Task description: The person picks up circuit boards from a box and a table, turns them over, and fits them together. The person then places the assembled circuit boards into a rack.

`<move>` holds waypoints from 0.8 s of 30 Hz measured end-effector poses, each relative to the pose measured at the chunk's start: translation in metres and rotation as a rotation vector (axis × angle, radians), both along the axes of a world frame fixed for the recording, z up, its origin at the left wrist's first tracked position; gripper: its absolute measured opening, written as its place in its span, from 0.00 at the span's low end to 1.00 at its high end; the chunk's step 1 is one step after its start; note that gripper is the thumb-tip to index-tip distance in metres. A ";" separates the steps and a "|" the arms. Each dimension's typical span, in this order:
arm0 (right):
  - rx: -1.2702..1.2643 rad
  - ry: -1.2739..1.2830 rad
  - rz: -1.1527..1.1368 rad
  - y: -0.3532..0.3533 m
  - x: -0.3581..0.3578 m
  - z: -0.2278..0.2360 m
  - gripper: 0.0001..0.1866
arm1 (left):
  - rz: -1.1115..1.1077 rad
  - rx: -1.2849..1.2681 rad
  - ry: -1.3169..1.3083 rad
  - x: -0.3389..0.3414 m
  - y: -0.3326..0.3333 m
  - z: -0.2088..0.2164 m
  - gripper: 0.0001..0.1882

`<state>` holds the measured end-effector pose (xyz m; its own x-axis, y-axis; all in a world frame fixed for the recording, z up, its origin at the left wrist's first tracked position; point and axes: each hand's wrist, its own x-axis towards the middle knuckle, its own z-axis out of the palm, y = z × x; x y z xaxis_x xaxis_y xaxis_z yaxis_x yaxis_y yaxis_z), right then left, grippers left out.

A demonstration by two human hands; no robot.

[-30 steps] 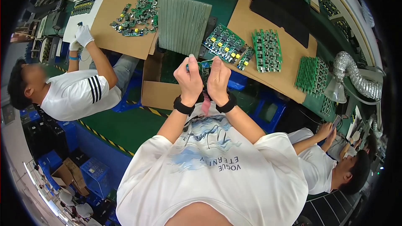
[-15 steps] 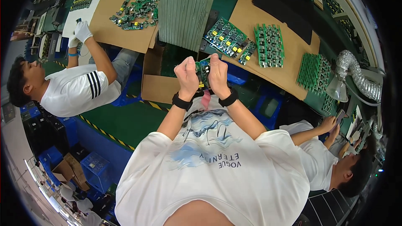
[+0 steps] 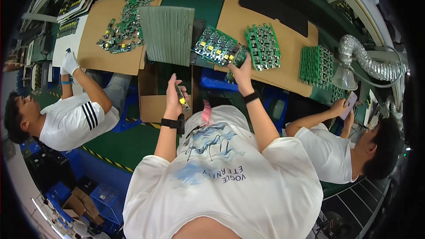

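My left hand is closed round a narrow circuit board with a yellow component, held above the table's near edge. Farther right, my right hand grips a green circuit board piece, its fingers partly hiding it. That piece is right at the end of a populated circuit board panel with several yellow components; I cannot tell whether they touch. Just right of my right hand, a second board panel lies on a cardboard sheet.
A ribbed grey-green panel stands left of the boards, above an open cardboard box. Loose boards are heaped at far left. At right are stacked boards and a silver duct. A gloved co-worker sits left, another person right.
My hands were together on boards in front of me; now they are apart. The left keeps a narrow board, while the right has moved to the panel's end. The view has shifted slightly.
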<state>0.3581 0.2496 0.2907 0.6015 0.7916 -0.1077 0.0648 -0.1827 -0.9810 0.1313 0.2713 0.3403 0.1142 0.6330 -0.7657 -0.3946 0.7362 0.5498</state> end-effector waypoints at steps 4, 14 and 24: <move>-0.131 -0.552 -0.147 0.031 0.024 -0.015 0.40 | -0.191 0.076 0.106 0.026 -0.004 -0.004 0.16; -0.099 -0.569 -0.048 0.030 0.024 -0.023 0.40 | -0.510 0.406 0.036 0.075 0.006 -0.008 0.17; -0.075 -0.707 -0.069 0.008 0.012 -0.019 0.36 | -0.518 0.845 0.484 0.139 0.029 -0.060 0.23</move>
<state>0.3696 0.2580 0.2716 0.5960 0.7547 0.2743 0.6667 -0.2746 -0.6929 0.2700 0.3006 0.2804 0.3223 0.9355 -0.1444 0.2461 0.0645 0.9671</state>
